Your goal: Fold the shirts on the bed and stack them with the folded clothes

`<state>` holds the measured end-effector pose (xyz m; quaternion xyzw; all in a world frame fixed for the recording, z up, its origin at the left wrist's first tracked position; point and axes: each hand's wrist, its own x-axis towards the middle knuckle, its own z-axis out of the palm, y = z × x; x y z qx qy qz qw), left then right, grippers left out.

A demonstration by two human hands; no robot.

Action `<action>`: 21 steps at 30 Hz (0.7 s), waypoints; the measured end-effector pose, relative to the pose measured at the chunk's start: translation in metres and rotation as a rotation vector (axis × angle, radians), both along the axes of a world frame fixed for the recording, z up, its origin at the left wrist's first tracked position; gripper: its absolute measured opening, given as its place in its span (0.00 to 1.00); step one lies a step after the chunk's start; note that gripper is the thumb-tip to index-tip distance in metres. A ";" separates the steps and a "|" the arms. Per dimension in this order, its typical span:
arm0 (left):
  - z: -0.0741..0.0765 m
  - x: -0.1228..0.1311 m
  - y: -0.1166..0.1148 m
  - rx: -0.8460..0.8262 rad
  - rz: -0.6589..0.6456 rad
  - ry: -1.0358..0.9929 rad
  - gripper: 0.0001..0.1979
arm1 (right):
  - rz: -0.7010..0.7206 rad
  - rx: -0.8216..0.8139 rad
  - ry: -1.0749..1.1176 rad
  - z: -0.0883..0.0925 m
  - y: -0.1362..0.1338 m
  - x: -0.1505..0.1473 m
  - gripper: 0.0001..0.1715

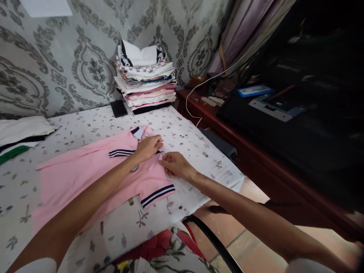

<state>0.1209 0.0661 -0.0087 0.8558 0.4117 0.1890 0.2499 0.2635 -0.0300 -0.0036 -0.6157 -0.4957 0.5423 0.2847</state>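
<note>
A: Where was the shirt [99, 163], and what were the hands doing?

B: It lay spread on the patterned white sheet [96, 121], its hem toward the left and its collar [138, 132] at the opposite end; the left hand [149, 147] was closed on the cloth beside the collar; the right hand [176, 165] pinched the shoulder edge just beside it, the two hands near each other but apart.

A: And the sleeves?

B: Both had dark and white striped cuffs; one cuff [157, 195] stuck out on the near side, while the other [121, 152] lay across the body, partly behind the left wrist; a round badge [134, 168] peeped out beside the left forearm.

A: Anything around it?

B: A tall pile of folded clothes [150, 91] stood against the wall [96, 68]; a flat black object [118, 109] lay just beside it; more clothes [24, 131] lay at the far left.
</note>
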 end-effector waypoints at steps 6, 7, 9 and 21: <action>0.004 -0.003 0.010 -0.025 -0.044 -0.137 0.07 | -0.083 0.051 0.288 -0.002 -0.004 -0.009 0.16; 0.005 -0.003 0.011 -0.024 -0.048 -0.136 0.07 | -0.109 0.037 0.363 -0.001 -0.006 -0.009 0.17; 0.006 -0.002 0.011 -0.022 -0.050 -0.113 0.07 | -0.144 -0.055 0.498 0.001 -0.011 -0.011 0.18; -0.010 0.006 -0.016 0.342 -0.003 0.258 0.12 | -0.164 -0.326 0.412 0.004 -0.020 0.004 0.09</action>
